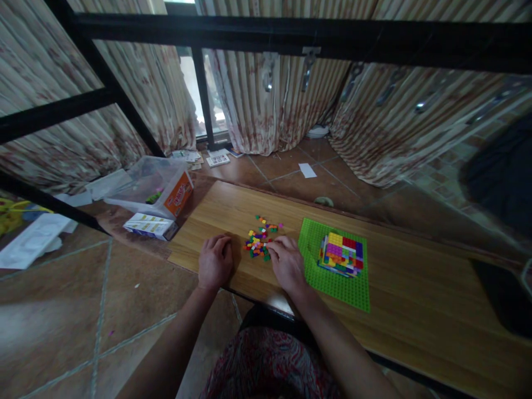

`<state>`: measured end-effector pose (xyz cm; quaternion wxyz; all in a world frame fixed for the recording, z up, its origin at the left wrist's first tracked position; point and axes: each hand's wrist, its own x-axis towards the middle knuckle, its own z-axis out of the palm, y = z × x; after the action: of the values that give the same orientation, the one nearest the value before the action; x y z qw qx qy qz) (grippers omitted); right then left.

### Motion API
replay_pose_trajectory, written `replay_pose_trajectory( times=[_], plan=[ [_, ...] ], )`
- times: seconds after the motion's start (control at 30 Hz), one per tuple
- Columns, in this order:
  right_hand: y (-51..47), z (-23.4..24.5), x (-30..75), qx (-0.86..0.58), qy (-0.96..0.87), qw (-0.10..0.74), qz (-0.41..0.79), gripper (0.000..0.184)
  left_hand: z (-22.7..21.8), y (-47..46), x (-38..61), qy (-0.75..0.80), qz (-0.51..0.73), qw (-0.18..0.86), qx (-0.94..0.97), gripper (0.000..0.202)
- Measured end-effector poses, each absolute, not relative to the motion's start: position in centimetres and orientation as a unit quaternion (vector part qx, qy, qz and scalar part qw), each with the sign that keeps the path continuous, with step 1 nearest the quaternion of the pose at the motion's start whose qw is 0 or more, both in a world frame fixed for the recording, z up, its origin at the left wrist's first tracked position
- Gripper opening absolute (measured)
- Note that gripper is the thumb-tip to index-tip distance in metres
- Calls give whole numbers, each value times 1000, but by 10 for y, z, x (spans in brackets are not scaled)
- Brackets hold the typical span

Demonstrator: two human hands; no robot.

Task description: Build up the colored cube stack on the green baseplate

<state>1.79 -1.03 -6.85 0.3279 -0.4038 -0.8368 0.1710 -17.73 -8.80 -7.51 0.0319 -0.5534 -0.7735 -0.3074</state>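
Observation:
A pile of small coloured bricks point(261, 239) lies on the wooden table point(415, 299). My left hand point(215, 260) rests on the table just left of the pile, fingers curled under. My right hand point(286, 261) sits at the pile's right edge, fingertips curled among the bricks; what they pinch is too small to make out. Right of that hand lies a green baseplate point(316, 238) carrying a stacked multicoloured brick block point(341, 254).
On the floor at the left stand a clear plastic bin point(145, 183) with an orange label and a white box point(149, 226). Papers are scattered on the tiles. Striped curtains hang behind, and a black metal frame point(266, 36) crosses overhead. A dark object point(501, 288) sits at the table's right.

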Motion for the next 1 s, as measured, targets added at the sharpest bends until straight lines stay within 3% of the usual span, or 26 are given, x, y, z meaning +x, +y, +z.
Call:
replay_pose_trajectory(
  times=[0.63, 1.0],
  plan=[
    [-24, -62, 26, -427, -840, 294, 161, 15, -75, -88, -179, -771, -306, 42, -557, 26],
    [-55, -36, 85, -479, -700, 425, 315, 12, -79, -86, -183, -764, -305, 62, -565, 26]
  ],
)
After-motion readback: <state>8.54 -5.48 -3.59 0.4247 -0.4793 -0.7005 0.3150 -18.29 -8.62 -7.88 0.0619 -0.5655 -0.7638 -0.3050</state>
